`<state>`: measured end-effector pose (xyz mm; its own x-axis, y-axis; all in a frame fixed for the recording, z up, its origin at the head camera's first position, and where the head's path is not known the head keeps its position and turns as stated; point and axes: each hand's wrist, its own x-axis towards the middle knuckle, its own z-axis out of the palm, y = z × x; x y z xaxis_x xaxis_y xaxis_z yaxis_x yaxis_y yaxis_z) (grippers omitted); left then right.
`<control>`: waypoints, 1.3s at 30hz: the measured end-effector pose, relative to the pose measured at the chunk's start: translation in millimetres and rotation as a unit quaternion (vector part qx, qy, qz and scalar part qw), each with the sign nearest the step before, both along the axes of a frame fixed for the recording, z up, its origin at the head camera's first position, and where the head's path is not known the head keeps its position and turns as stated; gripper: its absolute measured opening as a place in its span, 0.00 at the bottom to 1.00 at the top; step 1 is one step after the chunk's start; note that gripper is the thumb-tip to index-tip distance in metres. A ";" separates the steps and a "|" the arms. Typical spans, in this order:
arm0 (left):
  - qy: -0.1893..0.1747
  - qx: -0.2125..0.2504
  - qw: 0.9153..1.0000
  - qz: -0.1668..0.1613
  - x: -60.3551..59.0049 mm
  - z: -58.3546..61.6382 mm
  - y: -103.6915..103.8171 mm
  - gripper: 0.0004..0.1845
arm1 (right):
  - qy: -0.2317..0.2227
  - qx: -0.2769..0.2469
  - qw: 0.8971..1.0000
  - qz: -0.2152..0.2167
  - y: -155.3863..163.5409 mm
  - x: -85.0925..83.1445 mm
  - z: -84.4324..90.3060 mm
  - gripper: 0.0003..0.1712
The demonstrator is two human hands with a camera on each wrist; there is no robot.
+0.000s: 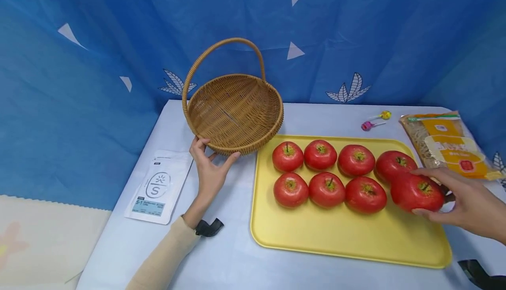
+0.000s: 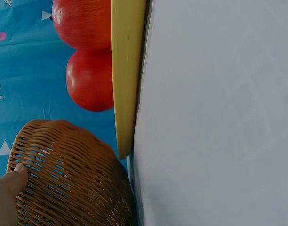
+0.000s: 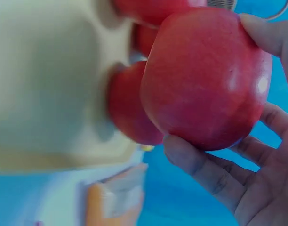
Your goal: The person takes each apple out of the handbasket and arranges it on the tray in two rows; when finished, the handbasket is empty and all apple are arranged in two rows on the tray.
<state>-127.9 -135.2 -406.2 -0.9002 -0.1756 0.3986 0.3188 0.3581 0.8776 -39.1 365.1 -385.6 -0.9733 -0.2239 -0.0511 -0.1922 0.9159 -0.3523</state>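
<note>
Apple point(image 1: 417, 192) at the right end of the near row is gripped by the right hand point(image 1: 466, 204), fingers and thumb curled round it; in the right wrist view the fruit point(image 3: 207, 77) is seen clear of the tray surface, cradled between fingertips and thumb. Seven more apples point(image 1: 326, 189) are ranged in two rows on the yellow tray point(image 1: 340, 233), whose front half is left bare up to its raised rim. A wicker basket point(image 1: 235, 112) is tilted at the tray's far left corner, steadied by the left hand point(image 1: 209, 171), whose thumb and fingers are spread against its outer wall near the rim. In the left wrist view, the basket's weave point(image 2: 68, 174) is seen just beside the tray edge point(image 2: 127, 75), a narrow gap between them. A white pouch point(image 1: 156, 186) lies near the table's left edge, a noodle packet point(image 1: 446, 143) and two lollipops point(image 1: 375, 121) behind the tray at right.
</note>
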 end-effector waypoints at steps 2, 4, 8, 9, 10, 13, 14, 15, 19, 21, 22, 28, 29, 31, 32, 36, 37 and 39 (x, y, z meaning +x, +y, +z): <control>0.002 0.000 1.000 -0.003 0.3 0.3 -0.3 0.39 | -0.012 -0.009 1.000 -0.006 1.5 4.0 -8.4 0.55; 0.005 0.001 1.000 -0.004 0.7 0.4 -0.4 0.40 | -0.032 -0.015 0.999 -0.014 2.1 5.6 -15.3 0.54; 0.006 -0.002 1.000 -0.003 1.0 0.8 0.1 0.40 | -0.073 -0.021 0.997 -0.028 1.6 5.9 -24.7 0.54; 0.006 -0.002 1.000 -0.003 1.0 0.9 0.1 0.40 | -0.077 -0.022 0.996 -0.029 1.0 5.7 -26.4 0.54; 0.004 -0.003 1.000 -0.002 0.9 0.6 0.3 0.40 | -0.079 -0.024 0.996 -0.030 0.4 5.8 -27.7 0.54; 0.005 -0.003 1.000 -0.003 1.0 0.3 0.4 0.41 | -0.082 -0.025 0.996 -0.031 -1.8 5.9 -29.7 0.54; 0.006 -0.003 1.000 -0.002 1.2 0.6 0.4 0.40 | -0.081 -0.027 0.996 -0.029 -2.5 6.1 -30.1 0.54; 0.006 -0.002 1.000 -0.002 1.2 0.5 0.4 0.40 | -0.084 -0.029 0.996 -0.029 -3.5 6.3 -29.9 0.54; 0.005 0.000 1.000 -0.003 1.5 1.2 0.4 0.40 | -0.090 -0.030 0.995 -0.027 -6.7 6.7 -30.8 0.55; 0.003 0.001 1.000 -0.003 1.3 1.2 0.5 0.40 | -0.086 -0.030 0.995 -0.028 -7.7 7.8 -32.9 0.55; 0.002 0.001 1.000 -0.003 1.1 1.2 0.6 0.40 | -0.079 -0.029 0.996 -0.029 -8.0 8.7 -34.5 0.55; 0.002 0.001 1.000 -0.003 0.6 0.9 0.9 0.40 | -0.014 -0.035 0.999 -0.025 -10.1 17.4 -42.3 0.55; 0.003 0.001 1.000 -0.003 0.7 0.9 0.7 0.40 | -0.008 -0.035 0.999 -0.027 -10.7 18.6 -42.8 0.55; 0.004 0.002 1.000 -0.002 1.0 1.0 0.4 0.40 | -0.006 -0.040 0.999 -0.030 -12.1 20.6 -43.5 0.56; 0.002 0.002 1.000 -0.002 0.9 0.8 0.3 0.40 | -0.006 -0.041 0.999 -0.032 -12.7 21.2 -43.5 0.57; -0.010 0.002 1.000 0.002 1.5 0.4 0.6 0.41 | -0.013 -0.034 0.999 -0.040 -14.8 23.2 -43.2 0.57; -0.014 0.002 1.000 0.004 1.7 0.3 0.7 0.41 | -0.012 -0.027 0.999 -0.042 -15.1 23.4 -42.6 0.57; -0.019 0.002 1.000 0.006 2.2 0.6 1.1 0.41 | -0.011 -0.014 0.999 -0.045 -15.4 24.2 -42.1 0.57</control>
<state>-125.7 -134.2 -405.6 -0.9124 -0.1877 0.3638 0.2811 0.3586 0.8901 -14.9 349.6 -427.7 -0.9882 -0.1374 -0.0672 -0.1018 0.9190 -0.3810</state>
